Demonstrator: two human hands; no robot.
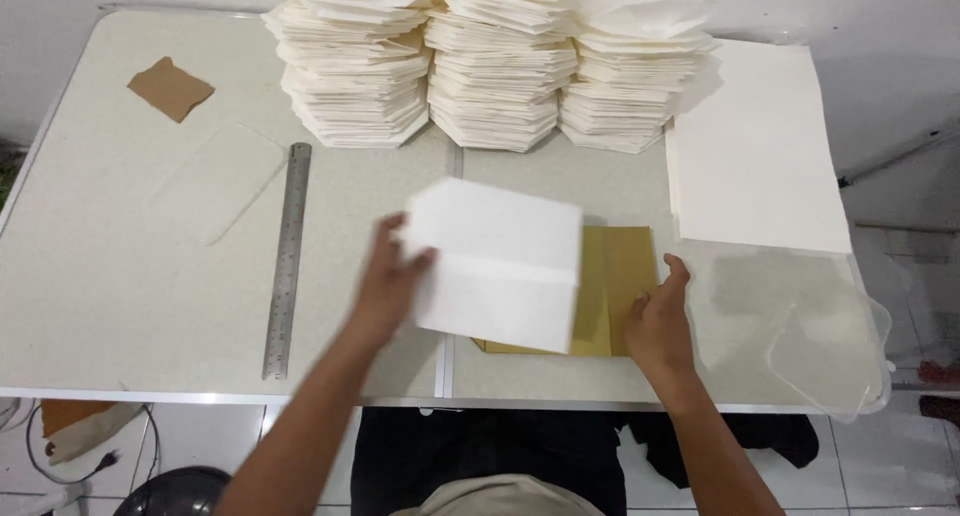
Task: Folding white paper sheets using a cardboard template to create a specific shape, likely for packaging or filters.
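My left hand [387, 281] grips the left edge of a white paper sheet [497, 263] that has a crease across its middle and is lifted and blurred above the table. Under the sheet lies a tan cardboard piece [618, 288], flat on the table. My right hand [660, 321] rests on the right edge of that cardboard, fingers spread, holding nothing.
Three tall stacks of folded white paper [495, 66] stand at the back. A pile of flat white sheets [757, 146] lies at the right, a clear plastic lid [815, 341] in front of it. A steel ruler [287, 259], a clear plate [218, 181] and a brown scrap [170, 88] lie left.
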